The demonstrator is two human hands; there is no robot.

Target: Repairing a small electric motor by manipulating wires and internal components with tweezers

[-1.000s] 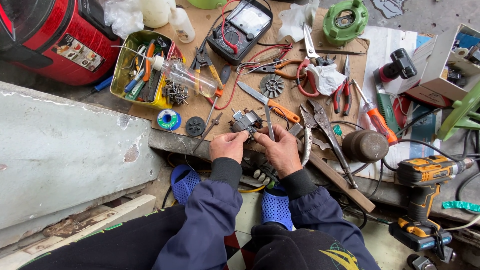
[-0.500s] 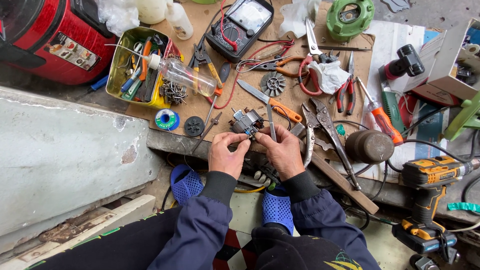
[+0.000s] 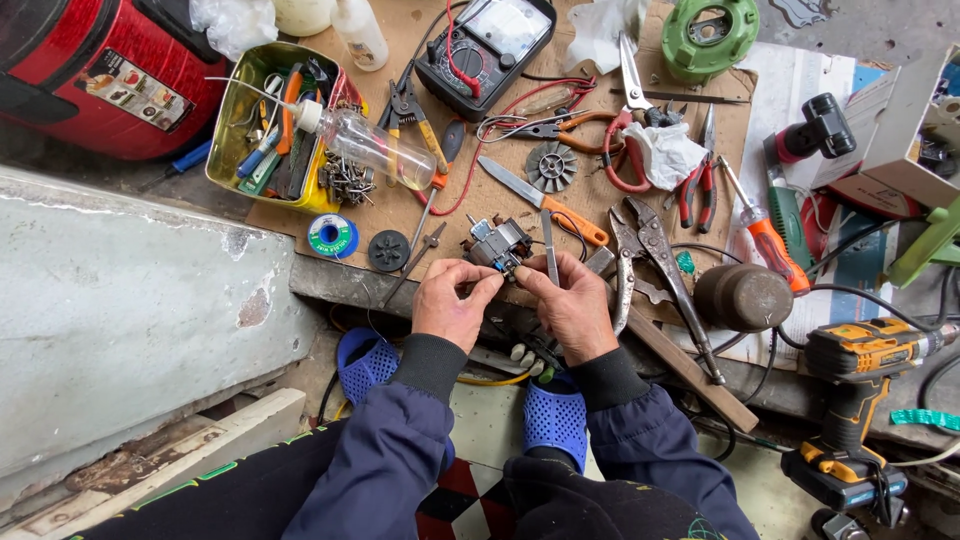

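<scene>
The person is holding a small grey metal electric motor with copper windings (image 3: 497,243) at the near edge of the brown cardboard-covered desk (image 3: 400,205), and the left hand (image 3: 450,303) is pinching its near side while the right hand (image 3: 572,305) is gripping thin wires at its front. For doing this well, both hands are probably needing a steady, light grip, so the fine wires are not breaking. An orange-handled knife (image 3: 545,201) and dark steel pliers (image 3: 655,270) are lying just beside.
</scene>
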